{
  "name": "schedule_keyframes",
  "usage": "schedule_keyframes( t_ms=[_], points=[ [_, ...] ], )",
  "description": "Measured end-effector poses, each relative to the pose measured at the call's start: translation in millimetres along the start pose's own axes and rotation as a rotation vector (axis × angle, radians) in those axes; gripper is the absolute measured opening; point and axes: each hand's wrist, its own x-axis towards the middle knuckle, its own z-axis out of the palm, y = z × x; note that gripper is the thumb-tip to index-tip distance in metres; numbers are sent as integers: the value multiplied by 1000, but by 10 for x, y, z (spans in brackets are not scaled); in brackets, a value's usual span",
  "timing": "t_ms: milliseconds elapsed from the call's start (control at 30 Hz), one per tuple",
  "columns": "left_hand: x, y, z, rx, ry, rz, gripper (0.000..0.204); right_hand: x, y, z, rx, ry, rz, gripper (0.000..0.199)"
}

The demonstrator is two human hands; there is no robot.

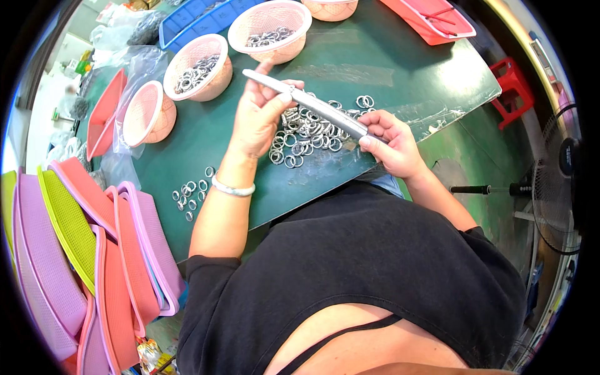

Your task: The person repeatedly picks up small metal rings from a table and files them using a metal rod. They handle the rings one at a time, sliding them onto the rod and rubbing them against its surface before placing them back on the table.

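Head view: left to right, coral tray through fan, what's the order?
Coral tray → small pink basket → pink basket holding rings → left hand → pile of metal rings → right hand → red stool → black fan

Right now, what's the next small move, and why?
I'd likely lift the thumb of the left hand slightly: it covers part of the metal rod, so I can't tell whether a ring sits there. The right hand grips the other end, so the rod should be steady.
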Motion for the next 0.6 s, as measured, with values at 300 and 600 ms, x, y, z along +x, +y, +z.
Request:
schedule_keyframes(
  t_ms=[300, 600],
  points=[
    [-39, 38, 127, -59, -2, 15, 58, -47, 24, -29, 4, 6, -30, 28],
    [-53, 11, 115, 45, 70, 22, 50, -41, 54, -31, -4, 2, -62, 28]
  ],
)
